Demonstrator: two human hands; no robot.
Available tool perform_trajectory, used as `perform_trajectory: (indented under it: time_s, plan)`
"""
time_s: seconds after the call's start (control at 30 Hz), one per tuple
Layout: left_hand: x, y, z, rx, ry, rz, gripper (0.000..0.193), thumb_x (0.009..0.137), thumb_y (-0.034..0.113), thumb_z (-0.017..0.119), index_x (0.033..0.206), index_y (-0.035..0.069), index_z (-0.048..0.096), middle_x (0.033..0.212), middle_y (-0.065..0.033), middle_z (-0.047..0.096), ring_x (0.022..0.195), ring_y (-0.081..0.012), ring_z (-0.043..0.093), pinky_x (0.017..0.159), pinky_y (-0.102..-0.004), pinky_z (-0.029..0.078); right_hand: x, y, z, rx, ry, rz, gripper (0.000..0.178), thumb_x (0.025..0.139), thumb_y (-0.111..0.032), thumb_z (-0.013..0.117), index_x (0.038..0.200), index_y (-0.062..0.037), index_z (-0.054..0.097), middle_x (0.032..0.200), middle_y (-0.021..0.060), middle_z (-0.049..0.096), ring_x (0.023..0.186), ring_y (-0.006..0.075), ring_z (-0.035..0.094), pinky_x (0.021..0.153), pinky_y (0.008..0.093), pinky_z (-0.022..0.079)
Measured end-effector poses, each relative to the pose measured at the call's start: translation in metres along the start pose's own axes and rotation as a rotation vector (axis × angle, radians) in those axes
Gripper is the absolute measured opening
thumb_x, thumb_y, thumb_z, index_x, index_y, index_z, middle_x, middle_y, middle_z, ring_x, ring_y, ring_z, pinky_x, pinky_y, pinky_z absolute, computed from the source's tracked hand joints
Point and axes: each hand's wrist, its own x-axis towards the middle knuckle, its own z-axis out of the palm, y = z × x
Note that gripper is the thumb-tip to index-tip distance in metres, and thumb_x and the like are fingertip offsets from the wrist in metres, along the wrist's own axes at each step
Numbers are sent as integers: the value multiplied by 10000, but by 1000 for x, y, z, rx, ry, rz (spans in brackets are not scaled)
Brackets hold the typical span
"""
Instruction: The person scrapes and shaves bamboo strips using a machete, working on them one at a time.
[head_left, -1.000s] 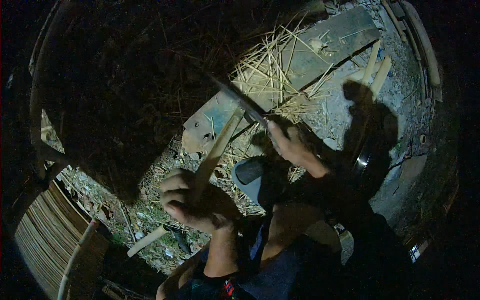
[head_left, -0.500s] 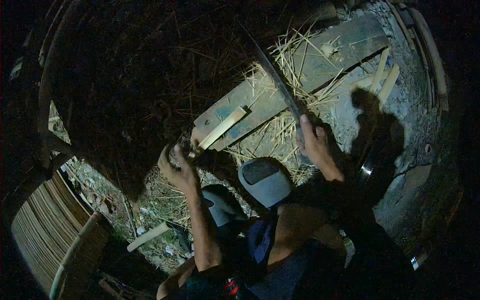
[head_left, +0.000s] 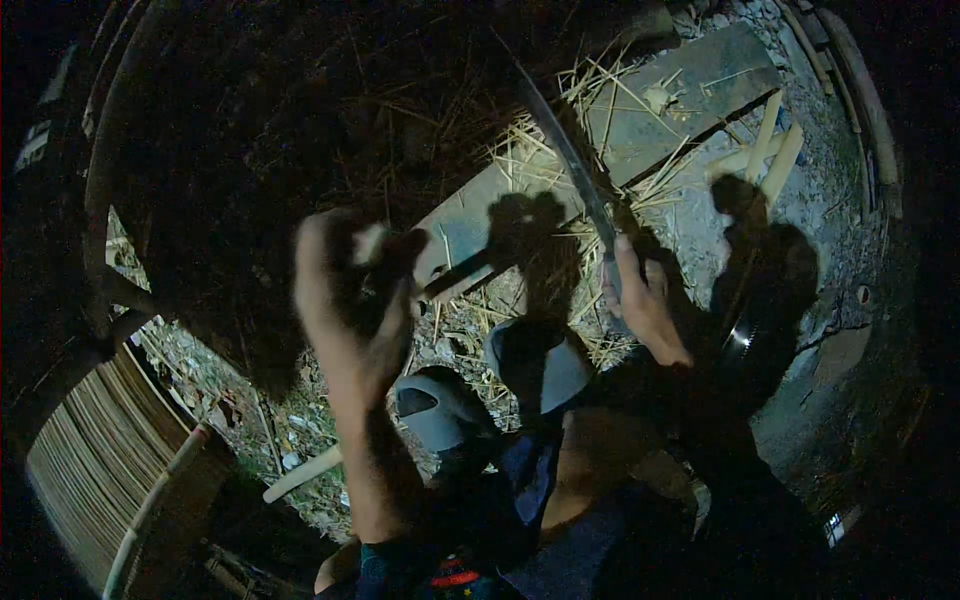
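Right hand (head_left: 640, 300) gripping long knife (head_left: 570, 160) by handle, blade raised. Left hand (head_left: 350, 290) closed around stick (head_left: 455, 275): light, stiff; hold far end, clear of blade.

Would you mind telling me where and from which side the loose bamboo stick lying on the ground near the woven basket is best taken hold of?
Take the bamboo stick near its pale lower-left end, coming from above. It lies flat and slanted on the rubble; that end shows bare beside the woven basket, while its upper end runs under the left forearm. The left hand is nearest.

Dull metal blade (head_left: 565, 150) – matt weathered wooden plank (head_left: 650, 115) – dry straw (head_left: 560, 100) over rough gravelly ground (head_left: 840, 200).
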Motion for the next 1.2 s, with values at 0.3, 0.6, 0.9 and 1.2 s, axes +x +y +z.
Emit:
perform_trajectory:
  time_s: [0.3,0.6,0.9,1.2]
  plan:
    - [-15,28,18,-220,537,-279,146,935,132,633,1009,12,594,884,-66,609,783,-113,590,621,-270,522,-30,-16,15,-343,-127,-246,381,939,-428,581,852,-63,645,762,54,619,642,196,569,590,344,433]
    - [-49,53,14,-739,467,-554,426,1018,247,422,1294,-69,500,977,-178,642,745,-189,641,637,-323,552,-68,-3,35,-402,-15,-990,380,843,-322,742,990,18,659,700,163,633,569,302,613,563,378,497]
    - [-72,88,22,-1003,585,-714,471,983,170,543,1381,99,301,919,-102,601,610,-113,545,526,-242,488,-83,-55,3,-507,-487,-1022,356,850,-374,674,882,-20,645,600,74,539,466,228,553,475,336,449]
    - [-99,70,31,-583,457,-547,413,994,144,497,1352,82,301,1087,-116,536,808,-131,582,611,-223,519,-91,-43,-18,-487,-510,-1007,308,810,-273,725,951,-14,636,714,96,605,619,198,613,594,331,488]
